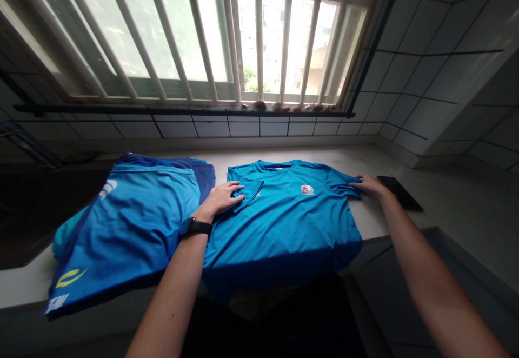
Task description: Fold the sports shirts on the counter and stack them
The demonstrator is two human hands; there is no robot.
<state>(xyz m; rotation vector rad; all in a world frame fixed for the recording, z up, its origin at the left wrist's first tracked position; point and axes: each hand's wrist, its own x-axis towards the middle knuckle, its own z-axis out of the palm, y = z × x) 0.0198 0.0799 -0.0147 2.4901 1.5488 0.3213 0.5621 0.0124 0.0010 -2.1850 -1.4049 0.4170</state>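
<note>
A blue T-shirt lies front up on the white counter, its neckline toward the window and its hem hanging over the front edge. One sleeve is folded inward over the chest on the left. On that folded sleeve rests my left hand, fingers spread, with a black watch on the wrist. My right hand pinches the end of the other sleeve, which is drawn out to the right. A small red and white badge shows on the chest. Left of the shirt is a stack of folded blue garments.
The white counter runs below a barred window. A flat black object lies beyond my right hand. At the far left are a dark sink and a metal faucet. Tiled walls surround the counter.
</note>
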